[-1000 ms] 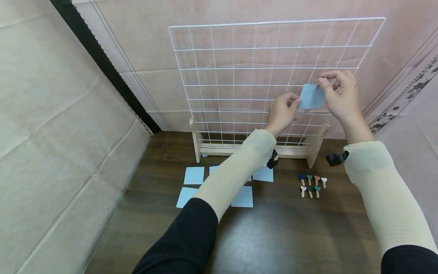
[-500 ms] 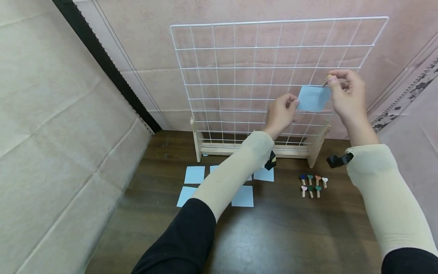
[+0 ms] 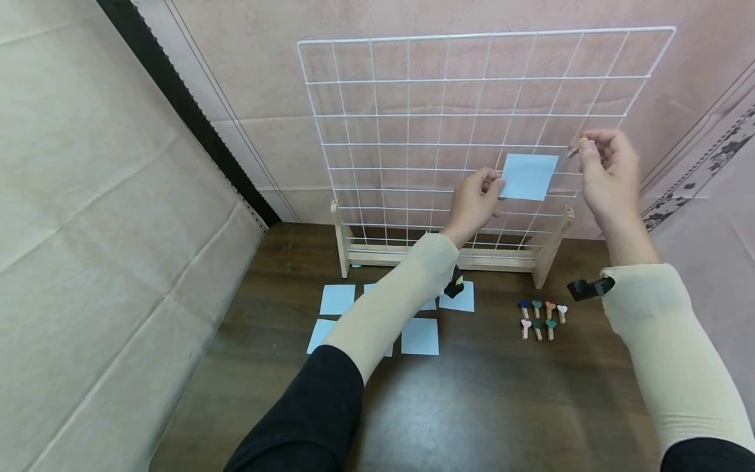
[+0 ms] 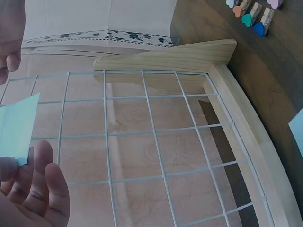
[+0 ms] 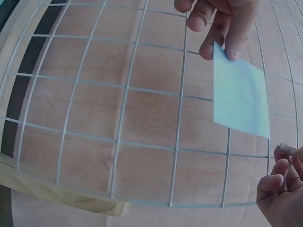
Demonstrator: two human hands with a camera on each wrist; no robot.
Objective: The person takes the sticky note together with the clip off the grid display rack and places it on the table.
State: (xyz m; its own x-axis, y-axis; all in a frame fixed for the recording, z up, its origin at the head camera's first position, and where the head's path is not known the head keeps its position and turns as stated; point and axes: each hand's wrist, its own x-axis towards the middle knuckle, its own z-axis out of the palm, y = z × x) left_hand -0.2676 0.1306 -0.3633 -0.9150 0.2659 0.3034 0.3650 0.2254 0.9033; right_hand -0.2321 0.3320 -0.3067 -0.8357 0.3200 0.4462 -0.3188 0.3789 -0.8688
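My left hand (image 3: 474,202) pinches a blue square of paper (image 3: 529,177) by its left edge, in front of the right half of a white wire grid (image 3: 407,131). In the right wrist view the paper (image 5: 240,92) hangs from thumb and finger close to the wires. To the right of the paper, my right hand (image 3: 613,172) pinches a small wooden clothespin (image 3: 575,151) with a yellowish top. The clothespin (image 5: 287,149) is apart from the paper. The left wrist view shows only part of the paper (image 4: 18,130), held between thumb and fingers.
Light wooden feet (image 3: 551,252) hold the grid upright on a dark wooden table (image 3: 472,406). Several blue paper squares (image 3: 420,336) lie in rows, partly hidden under my left arm. Several small clothespins with coloured heart tops (image 3: 538,329) lie at the right. Pale fabric (image 3: 118,196) rises at the left.
My left hand and the paper have shifted left and slightly down. My right hand, with the clothespin, has moved right and down, away from the paper.
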